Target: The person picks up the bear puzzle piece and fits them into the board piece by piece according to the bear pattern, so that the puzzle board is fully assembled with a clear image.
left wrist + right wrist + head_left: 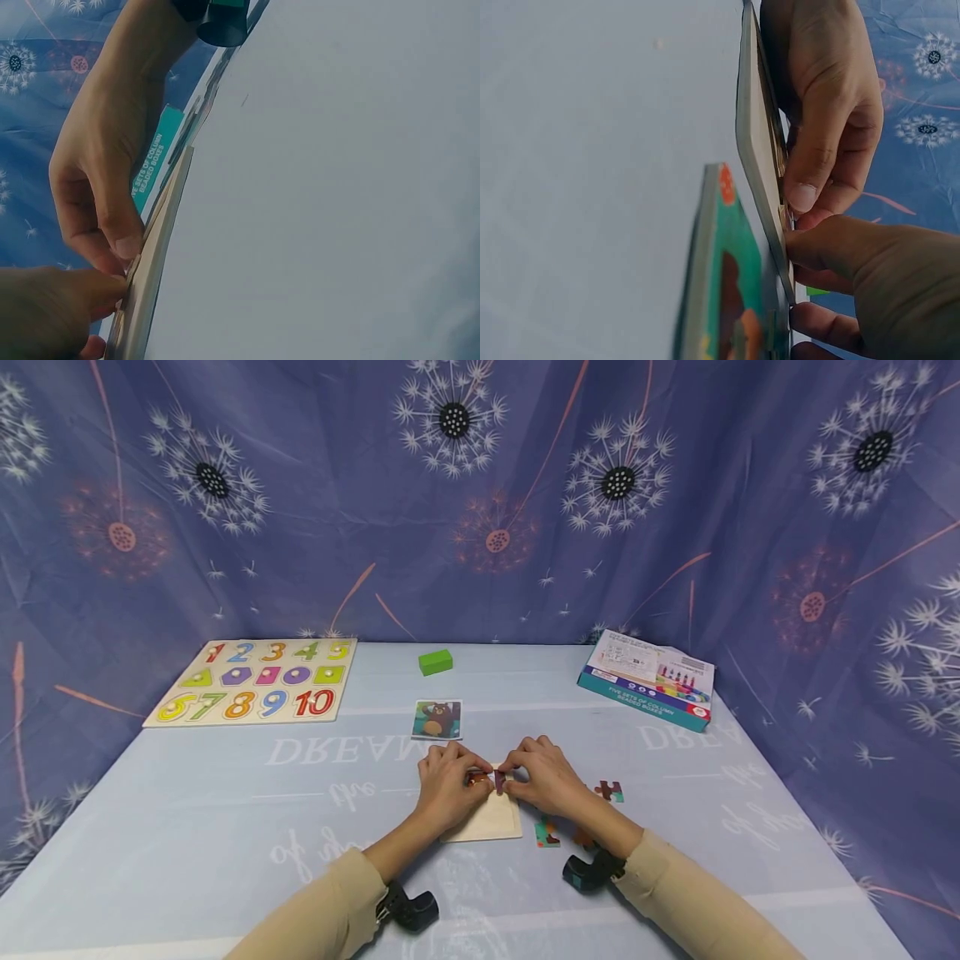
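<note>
A pale wooden puzzle board lies on the table with both hands over its far part. My left hand curls over the board's upper left, thumb and index finger about an orange-brown puzzle piece. From the right, my right hand pinches a dark puzzle piece beside it. The fingertips of both hands nearly meet. In the right wrist view, the board appears edge-on under the fingers. Just beyond the board lies a bear picture card.
Loose puzzle pieces lie right of the board: a green-and-brown one, one partly under the right forearm, and a brown one farther right. A number board lies back left, a green block back centre, a beaded-boxes carton back right.
</note>
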A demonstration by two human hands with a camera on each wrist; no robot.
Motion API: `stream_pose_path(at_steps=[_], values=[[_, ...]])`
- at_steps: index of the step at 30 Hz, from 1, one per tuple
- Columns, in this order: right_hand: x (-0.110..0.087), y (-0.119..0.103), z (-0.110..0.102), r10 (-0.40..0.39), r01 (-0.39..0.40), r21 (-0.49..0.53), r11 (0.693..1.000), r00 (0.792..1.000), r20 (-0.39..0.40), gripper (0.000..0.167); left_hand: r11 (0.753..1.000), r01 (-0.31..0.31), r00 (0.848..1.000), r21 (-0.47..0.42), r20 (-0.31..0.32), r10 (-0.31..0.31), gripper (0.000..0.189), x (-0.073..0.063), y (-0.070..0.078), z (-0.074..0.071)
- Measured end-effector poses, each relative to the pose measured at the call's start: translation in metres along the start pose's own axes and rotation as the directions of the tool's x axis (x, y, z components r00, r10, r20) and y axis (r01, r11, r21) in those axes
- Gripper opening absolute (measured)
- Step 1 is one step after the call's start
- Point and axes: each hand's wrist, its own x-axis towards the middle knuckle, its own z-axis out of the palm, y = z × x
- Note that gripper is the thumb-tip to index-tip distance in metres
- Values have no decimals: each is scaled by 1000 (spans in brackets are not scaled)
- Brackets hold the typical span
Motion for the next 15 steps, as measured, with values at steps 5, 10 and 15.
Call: stream_pose_path(at_steps=[5, 10, 15], values=[[0, 0, 1, 4, -4, 2, 1000, 1000, -13, 18, 1000, -23, 1000, -5, 16, 23, 17, -1, -3, -2], [0, -1, 1, 18, -18, 8, 1000, 1000, -12, 16, 999, -39, 999, -3, 18, 39, 17, -1, -4, -4], [-1, -1, 1, 22, -21, 12, 1000, 1000, -18, 15, 999, -39, 999, -12, 15, 39, 17, 0, -4, -4]])
